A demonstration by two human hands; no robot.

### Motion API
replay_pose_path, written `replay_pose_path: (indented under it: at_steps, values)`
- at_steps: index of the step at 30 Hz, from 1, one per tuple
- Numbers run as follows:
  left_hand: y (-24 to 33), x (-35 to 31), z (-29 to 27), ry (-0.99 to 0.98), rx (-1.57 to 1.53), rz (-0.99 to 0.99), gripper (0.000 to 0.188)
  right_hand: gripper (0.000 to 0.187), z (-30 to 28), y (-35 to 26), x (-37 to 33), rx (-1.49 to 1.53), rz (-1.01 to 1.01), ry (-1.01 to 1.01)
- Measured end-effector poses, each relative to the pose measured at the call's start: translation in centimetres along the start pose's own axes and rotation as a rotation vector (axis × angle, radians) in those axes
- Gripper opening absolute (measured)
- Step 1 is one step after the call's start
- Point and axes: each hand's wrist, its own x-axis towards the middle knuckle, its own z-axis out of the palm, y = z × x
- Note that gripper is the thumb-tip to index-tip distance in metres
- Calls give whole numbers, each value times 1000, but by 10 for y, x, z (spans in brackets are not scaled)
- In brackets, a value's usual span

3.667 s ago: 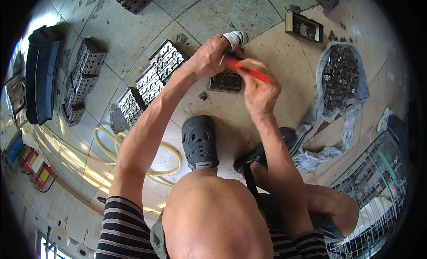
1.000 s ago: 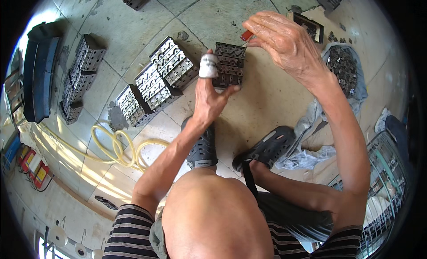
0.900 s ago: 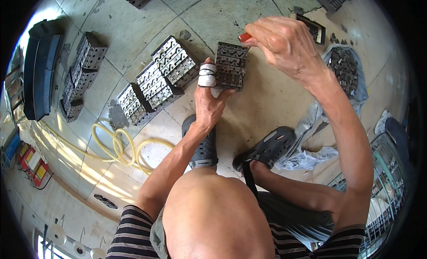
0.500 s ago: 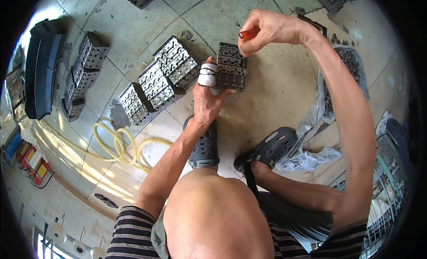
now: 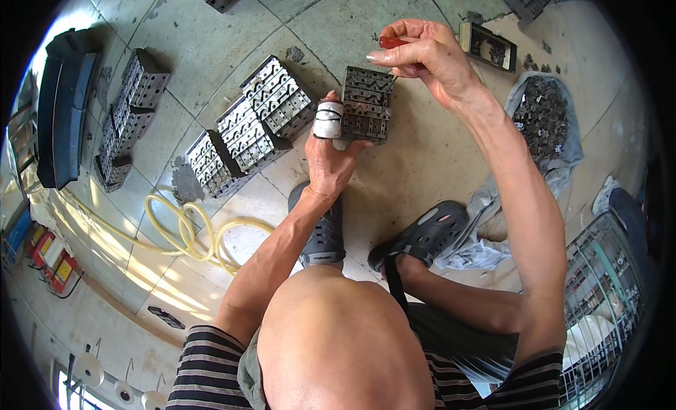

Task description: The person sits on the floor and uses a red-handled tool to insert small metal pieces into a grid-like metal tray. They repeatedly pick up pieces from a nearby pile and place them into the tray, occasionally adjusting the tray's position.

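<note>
A dark rectangular metal block (image 5: 368, 103) with rows of holes and zigzag grooves stands in front of me. My left hand (image 5: 328, 156), with white wrapping (image 5: 329, 120) bound around its fingers, grips the block: fingers along its left side, thumb across its near edge. Above and to the right of the block, my right hand (image 5: 433, 61) is raised, pinching a small tool with a red handle (image 5: 392, 41) between thumb and fingers. The tool's working end cannot be made out. Left of the block, several similar silvery metal blocks (image 5: 255, 137) form a stepped row.
Farther left stand more metal blocks (image 5: 130, 121) and a long dark curved panel (image 5: 67, 110). A yellow hose (image 5: 186, 230) coils on the tiles. At right are a black tray (image 5: 487, 46) of small parts, a sack of dark metal pieces (image 5: 542, 117) and a wire basket (image 5: 605, 297).
My right hand has moved off the block's far right corner, up and to the right, its fingers loosening and turning. The black tray now shows fully. My left hand stays on the block.
</note>
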Motion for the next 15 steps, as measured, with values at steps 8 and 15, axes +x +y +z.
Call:
replay_pose_path:
  at_steps: [8,15]
  values:
    - [9,-18,-27,-43,114,8,88,21,-18,-103,4,-529,-240,-398]
    - [-8,-65,-89,14,238,-105,38,12,20,-11,-63,-673,-140,59]
